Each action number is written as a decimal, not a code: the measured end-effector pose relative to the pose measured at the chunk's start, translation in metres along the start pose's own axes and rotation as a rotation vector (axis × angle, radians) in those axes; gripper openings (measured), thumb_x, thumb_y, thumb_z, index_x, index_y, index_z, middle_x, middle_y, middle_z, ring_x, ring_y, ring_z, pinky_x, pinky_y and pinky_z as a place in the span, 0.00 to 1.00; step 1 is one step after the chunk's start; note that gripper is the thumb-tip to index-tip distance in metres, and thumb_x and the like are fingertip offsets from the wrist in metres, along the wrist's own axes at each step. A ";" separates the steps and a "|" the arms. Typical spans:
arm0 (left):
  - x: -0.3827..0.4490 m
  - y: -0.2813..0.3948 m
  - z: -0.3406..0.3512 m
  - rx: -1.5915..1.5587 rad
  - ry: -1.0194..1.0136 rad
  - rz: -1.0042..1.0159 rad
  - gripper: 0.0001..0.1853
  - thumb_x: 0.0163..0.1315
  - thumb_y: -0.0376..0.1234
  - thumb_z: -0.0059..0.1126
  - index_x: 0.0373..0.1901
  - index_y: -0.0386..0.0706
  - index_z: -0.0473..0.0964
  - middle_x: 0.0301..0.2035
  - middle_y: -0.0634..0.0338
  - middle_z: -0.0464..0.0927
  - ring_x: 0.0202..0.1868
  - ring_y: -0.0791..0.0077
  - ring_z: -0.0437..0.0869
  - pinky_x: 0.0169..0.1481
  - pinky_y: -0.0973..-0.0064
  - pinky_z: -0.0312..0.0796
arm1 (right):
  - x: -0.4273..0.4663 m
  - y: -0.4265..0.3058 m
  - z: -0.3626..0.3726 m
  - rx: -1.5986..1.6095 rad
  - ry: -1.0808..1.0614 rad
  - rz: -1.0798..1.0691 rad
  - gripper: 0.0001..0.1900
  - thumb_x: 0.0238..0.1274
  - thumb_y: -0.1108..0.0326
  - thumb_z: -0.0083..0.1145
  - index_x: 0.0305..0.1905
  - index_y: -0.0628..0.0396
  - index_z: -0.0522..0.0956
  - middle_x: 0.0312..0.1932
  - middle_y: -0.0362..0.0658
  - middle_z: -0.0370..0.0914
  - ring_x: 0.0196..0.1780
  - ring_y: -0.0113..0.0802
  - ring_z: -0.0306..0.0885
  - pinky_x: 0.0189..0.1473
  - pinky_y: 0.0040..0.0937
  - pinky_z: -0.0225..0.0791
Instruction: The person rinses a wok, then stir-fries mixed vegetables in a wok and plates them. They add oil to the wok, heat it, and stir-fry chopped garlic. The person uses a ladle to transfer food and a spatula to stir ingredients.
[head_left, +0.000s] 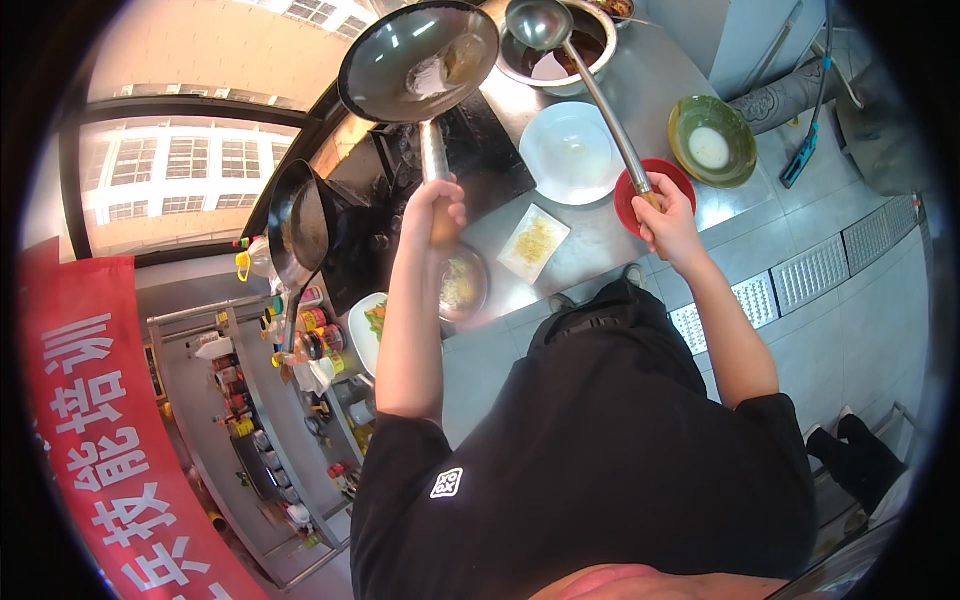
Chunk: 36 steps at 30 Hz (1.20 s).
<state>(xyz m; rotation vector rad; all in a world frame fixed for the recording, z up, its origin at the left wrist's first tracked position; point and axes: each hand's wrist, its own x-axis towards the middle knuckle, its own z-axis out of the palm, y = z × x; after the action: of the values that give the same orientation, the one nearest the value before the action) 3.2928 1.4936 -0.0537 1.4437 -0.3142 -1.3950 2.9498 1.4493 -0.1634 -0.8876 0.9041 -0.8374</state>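
Note:
My left hand (435, 214) is closed around the handle of a dark wok (386, 60), which is raised and tilted above the black stove (487, 150). A little liquid glistens in the wok. My right hand (666, 221) grips the wooden-ended handle of a steel ladle (611, 124), above a red bowl (679, 176). The ladle's cup is over the rim of a metal pot (609, 54) holding dark liquid. Between my hands are a large white plate (551, 169) with a pale smear and a small rectangular dish (531, 244) of yellowish chopped bits.
A round dish (480, 289) of pale shreds lies partly behind my left forearm. A green bowl (739, 161) with white contents stands right. At left are a second wok (300, 225), seasoning bottles (322, 341) and a white plate (361, 337). Another person's legs (859, 457) show lower right.

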 end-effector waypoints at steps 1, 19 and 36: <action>0.004 0.002 0.006 0.032 -0.001 0.005 0.14 0.59 0.28 0.56 0.47 0.39 0.70 0.27 0.63 0.73 0.21 0.81 0.73 0.25 0.81 0.70 | 0.000 -0.001 -0.004 -0.005 0.007 0.002 0.18 0.71 0.71 0.59 0.61 0.60 0.70 0.29 0.35 0.75 0.18 0.16 0.66 0.15 0.18 0.58; 0.050 0.006 0.071 0.543 0.092 0.078 0.08 0.55 0.25 0.58 0.34 0.39 0.69 0.23 0.60 0.74 0.20 0.75 0.77 0.24 0.74 0.74 | 0.063 -0.035 -0.031 -0.605 0.083 -0.357 0.23 0.66 0.68 0.56 0.64 0.62 0.72 0.35 0.50 0.82 0.36 0.41 0.82 0.40 0.36 0.75; 0.059 0.012 0.079 0.937 0.225 0.262 0.15 0.54 0.25 0.59 0.43 0.33 0.70 0.25 0.59 0.76 0.19 0.74 0.79 0.22 0.73 0.72 | 0.097 -0.026 -0.046 -1.246 0.124 -0.416 0.28 0.66 0.70 0.53 0.71 0.47 0.71 0.46 0.48 0.81 0.47 0.52 0.83 0.47 0.48 0.77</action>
<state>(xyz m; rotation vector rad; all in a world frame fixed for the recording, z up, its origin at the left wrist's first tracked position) 3.2480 1.4053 -0.0590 2.1828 -1.0640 -0.8639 2.9395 1.3415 -0.1839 -2.1722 1.3864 -0.6179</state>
